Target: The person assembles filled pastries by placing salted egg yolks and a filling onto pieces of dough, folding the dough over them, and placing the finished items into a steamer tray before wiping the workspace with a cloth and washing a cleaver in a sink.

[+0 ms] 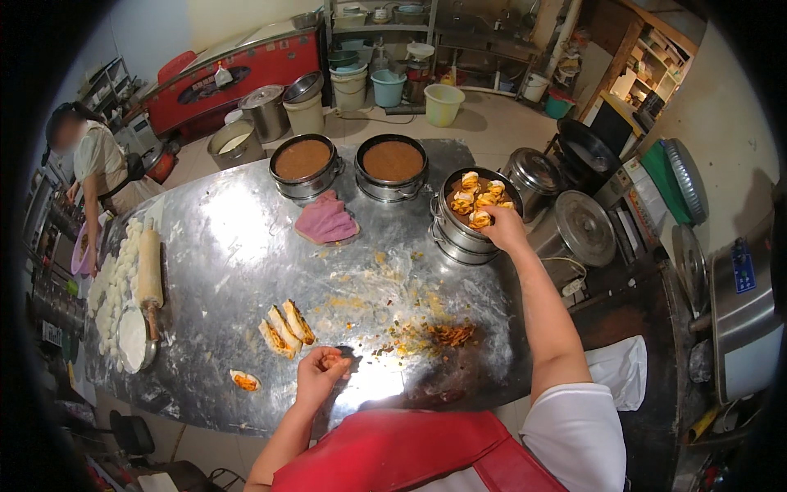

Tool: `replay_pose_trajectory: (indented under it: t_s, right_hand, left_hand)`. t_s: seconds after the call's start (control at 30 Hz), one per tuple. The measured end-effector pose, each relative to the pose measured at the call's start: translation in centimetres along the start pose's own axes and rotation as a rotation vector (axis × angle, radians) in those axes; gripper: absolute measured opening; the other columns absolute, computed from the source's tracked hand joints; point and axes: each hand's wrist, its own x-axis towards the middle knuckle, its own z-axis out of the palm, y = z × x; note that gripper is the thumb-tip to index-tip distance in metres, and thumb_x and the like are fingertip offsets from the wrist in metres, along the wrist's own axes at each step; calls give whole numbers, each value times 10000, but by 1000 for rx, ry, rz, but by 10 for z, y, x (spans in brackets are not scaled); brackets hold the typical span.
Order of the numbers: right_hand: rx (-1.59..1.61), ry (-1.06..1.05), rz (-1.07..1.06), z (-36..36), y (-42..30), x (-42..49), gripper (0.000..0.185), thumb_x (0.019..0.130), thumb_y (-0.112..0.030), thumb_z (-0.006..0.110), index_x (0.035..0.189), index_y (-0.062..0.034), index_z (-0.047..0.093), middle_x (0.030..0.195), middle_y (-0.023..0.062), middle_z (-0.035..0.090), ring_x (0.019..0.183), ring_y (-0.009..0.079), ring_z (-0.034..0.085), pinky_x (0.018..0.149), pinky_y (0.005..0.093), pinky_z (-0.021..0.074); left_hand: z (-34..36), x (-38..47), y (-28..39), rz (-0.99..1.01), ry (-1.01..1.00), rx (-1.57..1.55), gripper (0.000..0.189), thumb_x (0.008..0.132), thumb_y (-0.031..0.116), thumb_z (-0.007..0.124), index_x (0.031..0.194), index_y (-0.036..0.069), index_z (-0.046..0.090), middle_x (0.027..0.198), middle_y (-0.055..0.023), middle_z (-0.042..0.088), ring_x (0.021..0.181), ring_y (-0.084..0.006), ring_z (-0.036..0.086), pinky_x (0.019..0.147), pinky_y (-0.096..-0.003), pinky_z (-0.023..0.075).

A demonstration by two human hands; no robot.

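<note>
At the right of the steel table, my right hand (pixel 505 229) reaches over the upper rim of a stacked metal steamer (pixel 438 216). Its fingertips grip a filled dough roll (pixel 479 219) at the near side, low against the brown liner. Several similar twisted rolls (pixel 486 200) with orange filling sit beyond it in the same steamer. Close to my body, my left hand (pixel 323 372) hovers above the table with its fingers curled; whether anything is inside is hidden. Just past it lie three cut strips of layered, filled dough (pixel 286 329). A smaller filled piece (pixel 245 380) lies apart to the left.
Two steamers with brown liners (pixel 302 158) (pixel 394 161) stand along the far edge, near a purple cloth (pixel 326 218). Filling crumbs (pixel 452 335) litter the table. Leftward are a rolling pin (pixel 150 264), dough pieces (pixel 110 286), a flour bowl (pixel 134 341) and another person (pixel 104 157).
</note>
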Motion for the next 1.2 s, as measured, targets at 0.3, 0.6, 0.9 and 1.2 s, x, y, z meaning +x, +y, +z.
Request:
replay_pose_trajectory:
  t_s: [0.3, 0.6, 0.9, 1.2]
  right_hand:
    - [-25, -132, -55, -6, 3, 11, 451, 613, -165, 717, 1033, -63, 591, 920, 164, 610, 873, 288, 580, 758, 330, 449]
    - [-118, -188, -64, -15, -16, 4, 403, 647, -156, 692, 1019, -36, 595, 927, 177, 607, 889, 300, 576, 773, 332, 444]
    - [31, -120, -330, 3, -82, 10, 307, 711, -86, 573, 1001, 16, 563, 972, 200, 578, 894, 342, 555, 789, 397, 439]
    - [78, -263, -396, 174, -137, 49, 355, 704, -103, 552, 1034, 26, 538, 1001, 233, 552, 948, 365, 521, 843, 413, 403]
  left_hand:
    - [0, -6, 6, -23, -7, 20, 153, 748, -28, 602, 873, -39, 514, 691, -83, 571, 586, -131, 563, 520, -231, 465]
    - [2, -7, -2, -83, -16, -34, 172, 737, -15, 626, 875, -46, 527, 683, -69, 578, 557, -100, 545, 505, -207, 446]
    - [-5, 0, -17, -120, -20, -91, 170, 751, 10, 626, 882, -39, 529, 728, -83, 590, 597, -116, 564, 532, -227, 477]
    - [-7, 6, -16, -124, -6, -68, 173, 762, 48, 629, 878, -37, 534, 725, -81, 589, 581, -116, 567, 533, -235, 469]
